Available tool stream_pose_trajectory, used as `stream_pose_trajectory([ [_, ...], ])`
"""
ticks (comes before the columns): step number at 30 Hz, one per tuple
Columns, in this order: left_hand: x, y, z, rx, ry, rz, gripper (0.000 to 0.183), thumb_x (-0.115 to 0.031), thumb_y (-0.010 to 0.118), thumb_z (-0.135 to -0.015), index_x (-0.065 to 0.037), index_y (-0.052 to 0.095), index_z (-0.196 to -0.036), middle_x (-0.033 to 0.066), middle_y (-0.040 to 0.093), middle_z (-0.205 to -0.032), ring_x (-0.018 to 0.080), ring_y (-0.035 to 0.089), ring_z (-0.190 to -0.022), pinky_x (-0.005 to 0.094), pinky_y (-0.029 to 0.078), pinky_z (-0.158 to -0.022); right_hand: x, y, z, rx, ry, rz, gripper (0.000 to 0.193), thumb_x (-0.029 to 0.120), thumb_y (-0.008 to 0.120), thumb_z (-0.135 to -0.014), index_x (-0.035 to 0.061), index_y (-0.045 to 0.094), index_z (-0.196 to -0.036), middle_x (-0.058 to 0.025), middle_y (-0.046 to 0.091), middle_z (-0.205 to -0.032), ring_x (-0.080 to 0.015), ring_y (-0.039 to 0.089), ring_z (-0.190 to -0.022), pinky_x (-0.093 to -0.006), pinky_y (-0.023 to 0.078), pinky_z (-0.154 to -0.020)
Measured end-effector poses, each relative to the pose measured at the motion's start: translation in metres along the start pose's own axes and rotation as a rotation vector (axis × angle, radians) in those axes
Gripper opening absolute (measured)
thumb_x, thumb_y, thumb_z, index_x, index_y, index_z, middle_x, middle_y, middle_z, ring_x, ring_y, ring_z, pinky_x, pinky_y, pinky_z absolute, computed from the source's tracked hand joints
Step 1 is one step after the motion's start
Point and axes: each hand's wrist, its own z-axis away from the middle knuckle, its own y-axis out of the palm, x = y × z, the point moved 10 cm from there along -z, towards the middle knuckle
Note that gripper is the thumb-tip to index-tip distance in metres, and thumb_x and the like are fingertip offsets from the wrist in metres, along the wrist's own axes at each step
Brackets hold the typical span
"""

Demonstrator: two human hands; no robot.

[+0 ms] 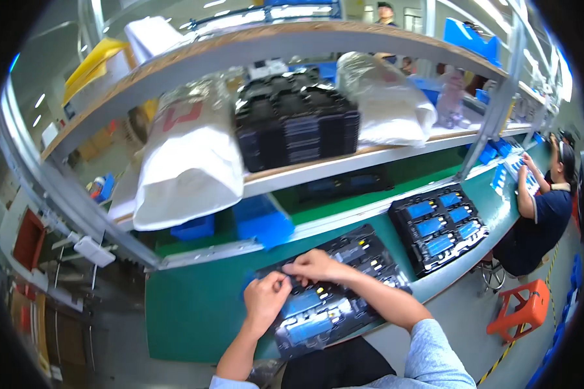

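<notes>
A black moulded tray (344, 327) lies on the green bench in front of me, with several blue-faced flat parts (309, 328) in its pockets. Over its far left corner my left hand (267, 302) is closed, thumb and fingers pinched together. Close beside it, my right hand (315, 266) is also closed in a pinch, its fingertips almost meeting the left ones. Whatever sits between the fingertips is too small and too covered to name. A bit of blue shows just past the left hand.
To the right stands a second black tray (405, 241) with blue parts. The shelf above holds stacked black trays (296, 133) and white plastic bags (187, 165). A blue sheet (263, 220) hangs below it. A co-worker (544, 211) sits far right, near an orange stool (522, 308).
</notes>
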Motion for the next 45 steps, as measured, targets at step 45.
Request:
stream_pose_trajectory([
  [45,0.043,-0.019,0.011,0.302,0.231,-0.087,0.033,-0.031,0.069,-0.081,-0.008,0.069,-0.105,0.0081,0.068,-0.072,0.0205,0.057,-0.058,0.031,0.041,-0.065,-0.016,-0.016,0.022,-0.183,0.08,-0.161,0.023,0.019,0.064,-0.09,0.0001,0.063,-0.077,-0.0007,0.059,-0.06,-0.0049,0.053,-0.05,-0.0188,0.043,-0.046],
])
